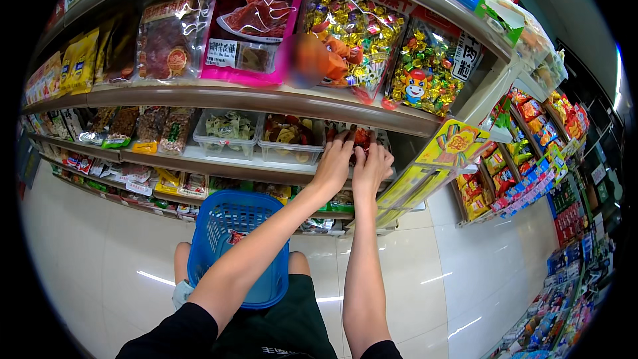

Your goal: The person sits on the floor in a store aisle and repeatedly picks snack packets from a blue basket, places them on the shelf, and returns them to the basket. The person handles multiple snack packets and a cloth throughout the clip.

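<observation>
Both hands reach over the edge of the second shelf (239, 167), at its right end. My left hand (335, 162) and my right hand (370, 169) are side by side, with their fingertips at some red-coloured packaged snacks (364, 138). The fingers hide much of these snacks, so a firm grip cannot be made out. Just left of my left hand stands a clear plastic tub (291, 152) of wrapped snacks. Beside it is another clear tub (227, 147), holding pale green packets. Below my left forearm, a blue plastic basket (199, 224) sits between my knees with a small red packet (237, 237) in it.
Large bags of foil-wrapped candy (354, 25) and a pink meat-snack bag (212, 67) stand on the shelf above. Its metal front edge (259, 102) crosses over the tubs. A yellow display panel (423, 174) covers the shelf end. Further right is another snack rack (518, 154).
</observation>
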Available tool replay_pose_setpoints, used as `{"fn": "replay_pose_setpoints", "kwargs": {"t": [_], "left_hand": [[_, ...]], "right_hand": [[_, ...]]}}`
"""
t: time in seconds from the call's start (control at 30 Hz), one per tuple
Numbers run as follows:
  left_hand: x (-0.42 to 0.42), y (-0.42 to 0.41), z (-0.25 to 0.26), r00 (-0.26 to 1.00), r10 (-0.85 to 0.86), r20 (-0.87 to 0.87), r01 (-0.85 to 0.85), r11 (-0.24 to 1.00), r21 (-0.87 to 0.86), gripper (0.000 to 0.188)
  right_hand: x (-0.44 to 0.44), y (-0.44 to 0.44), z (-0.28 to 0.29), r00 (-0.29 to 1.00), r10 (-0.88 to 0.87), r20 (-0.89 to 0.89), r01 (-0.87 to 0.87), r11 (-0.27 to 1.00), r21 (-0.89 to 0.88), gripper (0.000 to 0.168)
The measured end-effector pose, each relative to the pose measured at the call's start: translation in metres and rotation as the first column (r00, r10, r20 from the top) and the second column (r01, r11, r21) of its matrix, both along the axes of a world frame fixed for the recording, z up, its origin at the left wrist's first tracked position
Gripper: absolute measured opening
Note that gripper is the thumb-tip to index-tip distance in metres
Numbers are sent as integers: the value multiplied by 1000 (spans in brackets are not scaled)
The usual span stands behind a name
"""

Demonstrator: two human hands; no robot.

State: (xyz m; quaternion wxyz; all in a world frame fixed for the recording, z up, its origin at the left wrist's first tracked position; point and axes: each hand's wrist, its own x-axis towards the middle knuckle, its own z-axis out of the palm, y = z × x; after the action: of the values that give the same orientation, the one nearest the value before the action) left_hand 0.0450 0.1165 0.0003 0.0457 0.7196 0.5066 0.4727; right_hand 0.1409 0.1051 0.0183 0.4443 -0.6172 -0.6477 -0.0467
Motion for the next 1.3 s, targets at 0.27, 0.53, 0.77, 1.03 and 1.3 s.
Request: {"fn": "replay_pose_setpoints", "kwargs": {"t": [0.27, 0.53, 0.77, 1.03, 1.3], "left_hand": [[15, 7, -5, 993, -9, -119, 2, 998, -56, 50], [-2, -39, -2, 996, -84, -35, 87, 991, 104, 48], [-50, -109, -37, 992, -72, 106, 57, 988, 141, 51], [-73, -135, -64, 991, -105, 81, 110, 992, -57, 54], [-57, -126, -70, 980, -153, 129, 164, 983, -80, 52]], "right_hand": [[21, 39, -45, 989, -41, 140, 51, 996, -67, 42], [-1, -6, -28, 996, 41, 77, -46, 997, 66, 39], [-53, -70, -48, 971, 239, 13, -239, 966, 99, 33], [-46, -46, -80, 976, -83, -202, 111, 985, 131, 67], [-9, 20, -79, 984, -167, 56, 157, 977, 144, 54]]}}
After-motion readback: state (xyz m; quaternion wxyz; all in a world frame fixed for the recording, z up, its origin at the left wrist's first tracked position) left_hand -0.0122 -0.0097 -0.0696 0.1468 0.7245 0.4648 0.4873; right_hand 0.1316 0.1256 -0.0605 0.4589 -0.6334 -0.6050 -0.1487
